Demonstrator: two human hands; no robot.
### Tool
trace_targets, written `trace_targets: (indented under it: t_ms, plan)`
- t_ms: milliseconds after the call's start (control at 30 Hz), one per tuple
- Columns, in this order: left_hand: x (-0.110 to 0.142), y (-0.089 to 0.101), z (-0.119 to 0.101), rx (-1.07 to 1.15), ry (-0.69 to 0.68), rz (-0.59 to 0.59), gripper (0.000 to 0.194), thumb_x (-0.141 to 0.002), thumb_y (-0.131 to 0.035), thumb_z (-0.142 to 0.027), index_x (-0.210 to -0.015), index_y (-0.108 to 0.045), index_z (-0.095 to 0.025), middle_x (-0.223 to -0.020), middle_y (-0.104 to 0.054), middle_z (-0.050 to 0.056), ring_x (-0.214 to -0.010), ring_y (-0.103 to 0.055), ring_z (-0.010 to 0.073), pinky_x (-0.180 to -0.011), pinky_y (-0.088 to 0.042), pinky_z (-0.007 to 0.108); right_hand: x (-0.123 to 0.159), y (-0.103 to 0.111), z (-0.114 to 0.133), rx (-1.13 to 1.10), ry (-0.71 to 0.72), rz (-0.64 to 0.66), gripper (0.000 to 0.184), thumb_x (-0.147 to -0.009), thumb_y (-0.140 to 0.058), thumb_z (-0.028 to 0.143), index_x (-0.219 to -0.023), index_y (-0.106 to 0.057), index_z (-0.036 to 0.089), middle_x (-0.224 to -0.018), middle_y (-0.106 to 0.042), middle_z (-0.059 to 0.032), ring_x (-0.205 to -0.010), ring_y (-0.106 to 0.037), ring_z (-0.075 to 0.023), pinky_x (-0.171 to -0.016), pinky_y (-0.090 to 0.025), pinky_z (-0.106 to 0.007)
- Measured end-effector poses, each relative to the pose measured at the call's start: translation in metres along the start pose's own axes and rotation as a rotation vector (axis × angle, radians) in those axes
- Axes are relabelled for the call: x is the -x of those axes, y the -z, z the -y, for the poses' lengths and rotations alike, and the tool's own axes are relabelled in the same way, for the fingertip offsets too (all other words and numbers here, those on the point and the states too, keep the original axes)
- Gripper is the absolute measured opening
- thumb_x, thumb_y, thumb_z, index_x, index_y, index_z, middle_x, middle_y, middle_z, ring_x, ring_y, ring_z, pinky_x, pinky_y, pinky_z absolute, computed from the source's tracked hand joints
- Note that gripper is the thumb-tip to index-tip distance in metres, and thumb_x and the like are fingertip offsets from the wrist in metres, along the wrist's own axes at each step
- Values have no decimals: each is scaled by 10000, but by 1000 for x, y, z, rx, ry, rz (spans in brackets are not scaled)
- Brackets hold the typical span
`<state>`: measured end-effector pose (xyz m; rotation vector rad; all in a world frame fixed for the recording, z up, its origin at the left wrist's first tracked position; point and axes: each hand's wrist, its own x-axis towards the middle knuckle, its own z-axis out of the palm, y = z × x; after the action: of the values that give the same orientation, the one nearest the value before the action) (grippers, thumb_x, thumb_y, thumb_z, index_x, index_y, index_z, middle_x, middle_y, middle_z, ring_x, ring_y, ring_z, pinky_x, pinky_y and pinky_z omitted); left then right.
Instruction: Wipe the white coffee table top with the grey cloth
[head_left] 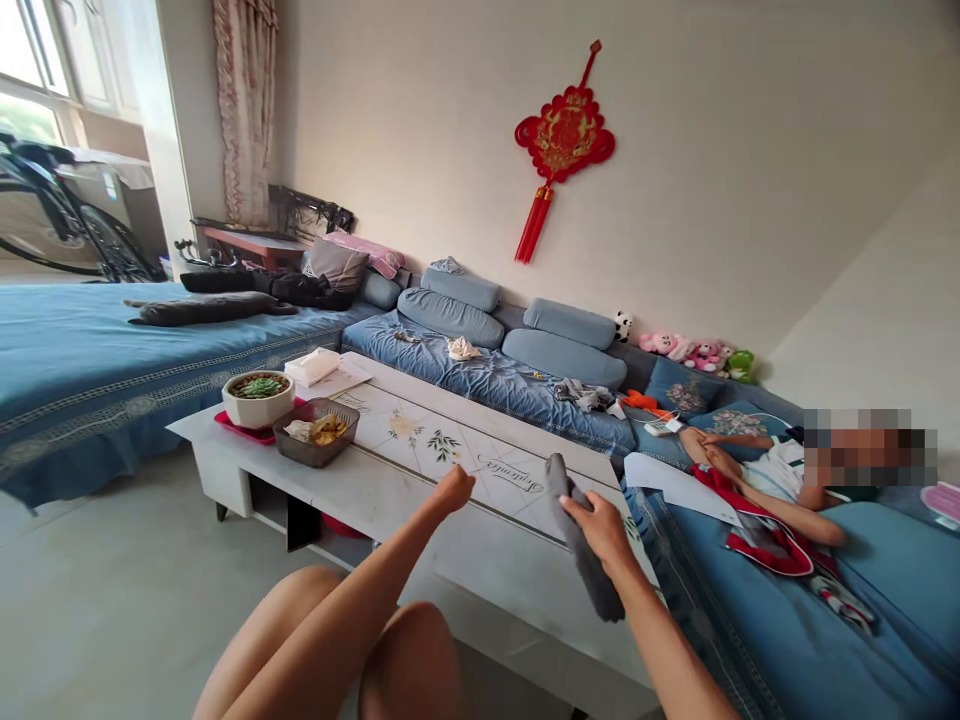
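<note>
In the head view my right hand grips a dark grey, narrow folded cloth over the right end of the coffee table. The cloth hangs at a slant, its lower end near the table's front edge; what kind of cloth it is I cannot make out. My left hand is curled into a fist above the middle of the tabletop, apart from the cloth. No object shows in it, though its palm side is hidden.
On the table's left stand a potted succulent on a red tray, a brown plastic box and a tissue pack. A blue sofa runs behind. A person reclines at the right; clothes lie on the seat.
</note>
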<state>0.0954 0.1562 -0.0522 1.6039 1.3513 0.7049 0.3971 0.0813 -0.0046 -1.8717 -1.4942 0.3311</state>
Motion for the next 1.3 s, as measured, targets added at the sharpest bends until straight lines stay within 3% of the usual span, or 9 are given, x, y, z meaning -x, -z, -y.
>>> trace_targets:
  t_ms: [100,233,400,533,667,833,967,1100,1300]
  plan:
    - [5,7,34,-268,18,-96,394,-1053,-587,-478,-1295,-625,-169,-1328,-651,135,-1251,-618,298,-1123,-466,530,-15,-8,-22,342,42,-75,336,-950,-594,565,-903,-643,236,-824,-727,-80,-765,-648,-243,-680,-388,-316]
    - [12,8,62,-506,-128,-111,242,-1046,-507,-277,-1248,-624,-211,-1331,-653,144,-1304,-600,312,-1133,-431,479,-4,-54,-52,346,133,113,237,-935,-663,466,-1027,-705,252,-996,-778,-78,-934,-727,-248,-774,-486,-308]
    - [12,16,87,-614,-352,-82,264,-1012,-531,-237,-1260,-618,-255,-1401,-641,86,-1315,-580,275,-1158,-405,440,11,-100,-89,419,320,83,759,-927,-672,661,-1602,-502,357,-1686,-462,-131,-1464,-533,-365,-1053,-526,-473]
    - [8,17,101,-612,-405,-93,294,-1010,-515,-216,-1285,-612,-253,-1440,-620,95,-1318,-560,289,-1146,-408,471,1,-119,-92,477,438,103,480,-1066,-499,586,-1427,-667,318,-1463,-633,-126,-1294,-628,-312,-1021,-532,-426]
    - [5,13,107,-620,-423,-133,288,-997,-534,-216,-1272,-612,-252,-1420,-620,94,-1280,-559,300,-1122,-426,491,-44,-135,-78,534,388,76,368,-1118,-413,429,-1059,-738,268,-1097,-681,-81,-978,-670,-219,-793,-498,-303]
    - [4,11,107,-647,-438,-172,280,-999,-537,-225,-1269,-603,-257,-1415,-616,91,-1250,-564,298,-1083,-448,488,-108,-160,-56,581,269,-5,373,-1124,-343,335,-1039,-686,217,-1093,-648,-110,-909,-621,-213,-705,-413,-298]
    - [4,10,106,-637,-416,-150,272,-1009,-533,-235,-1273,-592,-261,-1422,-611,90,-1272,-560,300,-1092,-436,487,-79,-158,-60,572,369,120,314,-1128,-409,405,-1064,-683,263,-1084,-675,-50,-923,-637,-186,-746,-426,-275]
    - [3,9,107,-608,-397,-145,270,-1007,-533,-235,-1268,-596,-272,-1444,-595,88,-1294,-550,304,-1097,-425,482,-44,-124,-75,591,474,304,303,-1132,-429,449,-1137,-696,305,-1116,-702,-25,-1001,-670,-183,-803,-446,-262]
    - [4,9,106,-615,-378,-132,291,-1016,-518,-241,-1290,-606,-277,-1463,-584,95,-1305,-542,314,-1105,-417,486,-92,-124,-56,769,217,191,330,-1129,-369,321,-1135,-684,224,-1150,-696,-95,-915,-634,-199,-697,-376,-284]
